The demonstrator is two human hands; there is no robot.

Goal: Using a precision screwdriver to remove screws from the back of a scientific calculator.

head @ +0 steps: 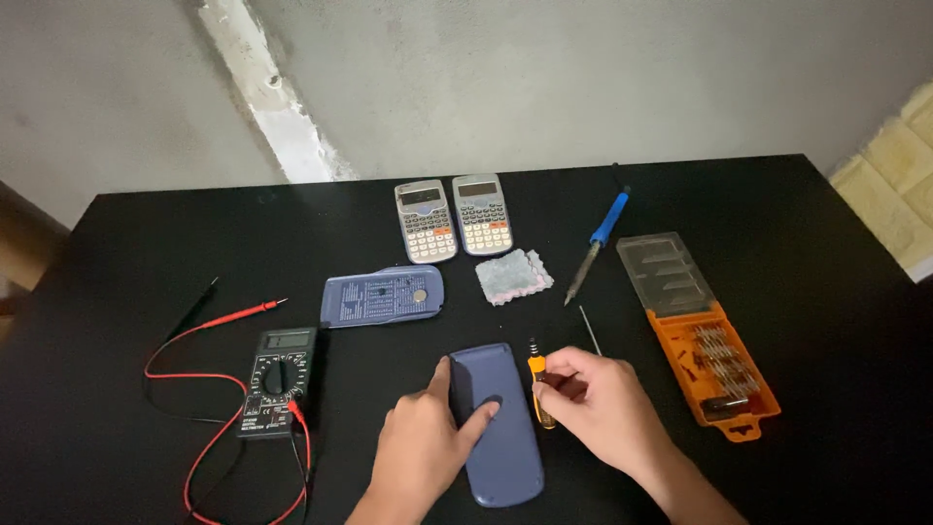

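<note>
My left hand pins the blue cover flat, right hand grips the screwdriver beside it; both calculators lie untouched, far

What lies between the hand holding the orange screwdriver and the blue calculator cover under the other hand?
Nothing visible does. The right hand holds the orange screwdriver right beside the blue calculator cover, on which the left hand rests. The thin metal rod lies apart, farther back on the black table.

Both hands, left and right, are bare, with no gloves, rings or watch; the forearms look unsleeved, as far as the frame's edge shows.
</note>
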